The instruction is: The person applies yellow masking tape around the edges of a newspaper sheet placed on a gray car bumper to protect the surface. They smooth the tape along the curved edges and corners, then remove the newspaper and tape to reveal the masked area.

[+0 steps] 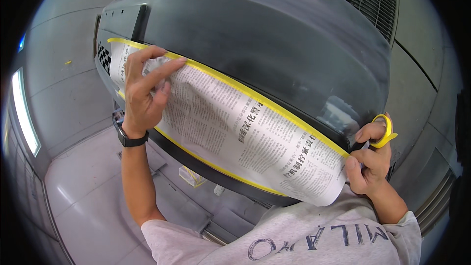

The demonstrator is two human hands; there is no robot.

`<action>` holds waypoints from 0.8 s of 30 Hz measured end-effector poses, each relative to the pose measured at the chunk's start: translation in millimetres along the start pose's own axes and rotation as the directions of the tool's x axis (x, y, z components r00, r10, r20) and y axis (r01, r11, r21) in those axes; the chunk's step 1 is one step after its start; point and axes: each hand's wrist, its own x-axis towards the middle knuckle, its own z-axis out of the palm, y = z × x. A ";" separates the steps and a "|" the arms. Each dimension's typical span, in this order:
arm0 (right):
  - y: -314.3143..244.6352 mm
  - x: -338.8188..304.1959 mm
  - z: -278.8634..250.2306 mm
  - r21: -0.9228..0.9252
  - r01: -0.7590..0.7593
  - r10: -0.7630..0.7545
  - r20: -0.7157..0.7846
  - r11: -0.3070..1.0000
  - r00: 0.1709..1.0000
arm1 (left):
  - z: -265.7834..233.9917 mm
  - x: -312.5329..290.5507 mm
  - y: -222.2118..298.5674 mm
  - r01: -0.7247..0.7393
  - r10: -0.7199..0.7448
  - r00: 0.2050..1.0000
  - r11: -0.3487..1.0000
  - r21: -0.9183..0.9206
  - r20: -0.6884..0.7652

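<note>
My left hand [142, 93] presses newspaper [235, 132] flat, right hand [370, 159] pinches the tape [274, 108] roll; uneven pull could wrinkle it.

My one view comes from the camera worn on my head, looking steeply down and forward, close to the dark bumper [274, 34] in front of my chest. My forearms enter from the lower edge. The fisheye bends straight edges toward the rim, so the floor [88, 186] far below is probably further than it looks.
</note>
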 end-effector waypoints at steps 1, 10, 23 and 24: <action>-0.1 0.7 -0.2 -0.012 -0.010 0.010 -0.009 1.000 1.000 | -1.4 0.6 -1.3 0.005 -0.004 1.000 1.000 0.012 -0.015; -3.1 1.6 2.8 -0.052 -0.014 0.012 -0.031 0.999 0.999 | 4.1 -2.5 7.5 0.010 -0.009 1.000 0.998 -0.056 0.022; -5.8 7.8 4.0 -0.112 -0.012 0.003 -0.074 0.994 0.997 | 5.9 0.5 19.5 -0.020 0.022 0.998 0.999 -0.042 0.059; -6.4 8.0 4.5 -0.133 -0.020 0.012 -0.065 0.991 0.998 | 5.5 1.3 19.6 -0.037 0.039 0.997 0.999 -0.034 0.067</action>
